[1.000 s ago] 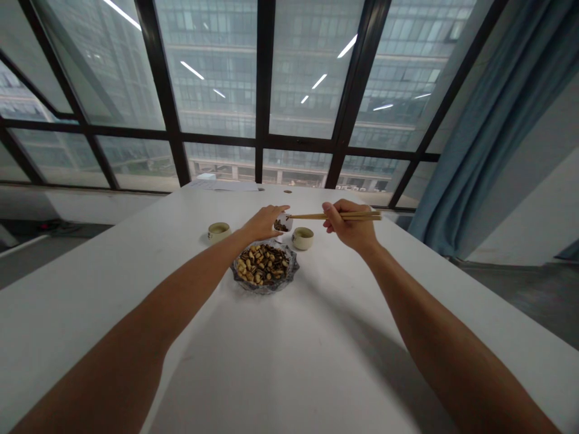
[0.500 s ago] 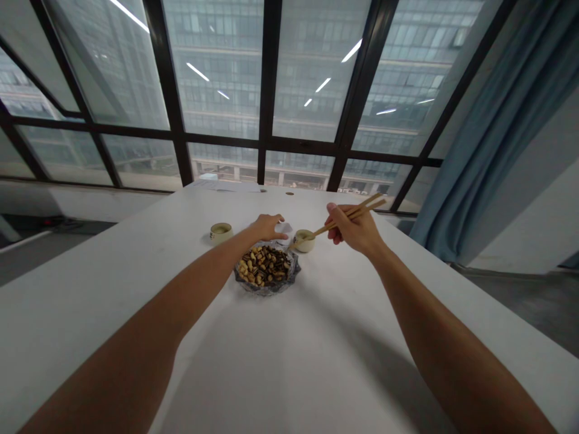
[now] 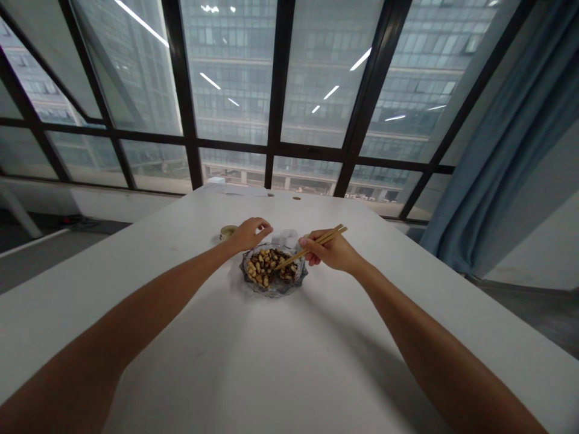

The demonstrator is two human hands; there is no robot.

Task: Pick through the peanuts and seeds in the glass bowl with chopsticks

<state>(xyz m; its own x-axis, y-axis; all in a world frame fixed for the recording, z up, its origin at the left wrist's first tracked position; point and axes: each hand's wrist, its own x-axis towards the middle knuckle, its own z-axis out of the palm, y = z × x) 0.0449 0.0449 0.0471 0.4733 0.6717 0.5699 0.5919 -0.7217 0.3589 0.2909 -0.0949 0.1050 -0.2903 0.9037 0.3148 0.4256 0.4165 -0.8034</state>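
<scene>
My right hand [image 3: 332,250] is closed around a pair of wooden chopsticks [image 3: 326,237], whose tips reach down into a clear faceted bowl [image 3: 274,294]. Inside the bowl lie pale peanuts in their shells [image 3: 257,269], mostly on the left, with dark striped seeds mostly on the right. My left hand [image 3: 252,234] hovers just past the bowl's far left rim, empty, with thumb and fingers curved and apart. A small cream cup [image 3: 227,232] stands beside it, partly behind the wrist. The other small cup is almost wholly hidden by my right hand.
Crumpled white, translucent material [image 3: 286,237] lies behind the bowl. Flat white papers [image 3: 235,190] are at the far end of the white table [image 3: 190,361]. Beyond it stand dark-framed windows, with a blue curtain [image 3: 493,150] at the right.
My right hand has moved left and nearer, bringing the chopstick tips from the right-hand cup into the bowl. My left hand has drawn back left from beside that cup. The camera view has shifted slightly.
</scene>
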